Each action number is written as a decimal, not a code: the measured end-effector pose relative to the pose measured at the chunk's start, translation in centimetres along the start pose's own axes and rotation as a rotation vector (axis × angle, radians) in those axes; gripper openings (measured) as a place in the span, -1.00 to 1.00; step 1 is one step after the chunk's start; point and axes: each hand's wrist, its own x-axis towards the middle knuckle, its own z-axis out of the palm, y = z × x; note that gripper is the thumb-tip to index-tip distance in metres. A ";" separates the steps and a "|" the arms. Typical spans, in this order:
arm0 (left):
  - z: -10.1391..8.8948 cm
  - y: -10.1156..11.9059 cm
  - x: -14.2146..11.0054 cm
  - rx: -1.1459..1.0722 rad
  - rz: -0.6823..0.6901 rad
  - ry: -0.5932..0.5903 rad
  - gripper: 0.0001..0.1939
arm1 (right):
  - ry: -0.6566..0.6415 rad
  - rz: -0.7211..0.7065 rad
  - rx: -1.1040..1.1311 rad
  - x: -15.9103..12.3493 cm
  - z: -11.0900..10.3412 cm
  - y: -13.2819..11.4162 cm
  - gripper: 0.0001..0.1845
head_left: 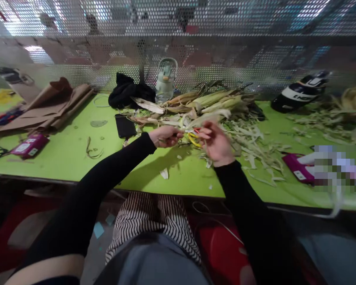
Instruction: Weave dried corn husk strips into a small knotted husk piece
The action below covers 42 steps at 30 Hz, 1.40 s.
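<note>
My left hand (167,137) is closed in a pinch above the green table; what lies between its fingers is too small to make out. Facing it, my right hand (217,143) has its fingers bent inward towards the left one, somewhat blurred, and any thing in them cannot be made out. A yellow loop (194,139), perhaps a scissors handle, shows between the two hands, with a bit of orange-red near the right fingertips. Just behind both hands lies a heap of dry corn husks (213,101). Torn husk strips (252,144) are scattered right of my right hand.
A black phone (125,126), black cloth (127,93) and pale bottle (165,85) are at left-centre. Brown paper (47,107) and a magenta box (30,145) lie far left. A dark bottle (299,95) and another magenta box (298,168) are right. Perforated metal (178,51) stands behind.
</note>
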 end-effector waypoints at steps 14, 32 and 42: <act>-0.5 -4.4 -0.3 0.280 0.352 0.164 -0.80 | -0.022 -0.022 -0.515 -2.5 1.0 2.9 -0.67; -2.1 -5.2 -0.2 0.449 0.240 0.081 -0.76 | -0.035 0.025 -0.675 -1.7 1.2 2.5 -0.58; -3.3 -5.1 -0.6 0.626 0.259 0.032 -0.76 | -0.074 0.002 -0.710 -1.6 0.3 2.9 -0.59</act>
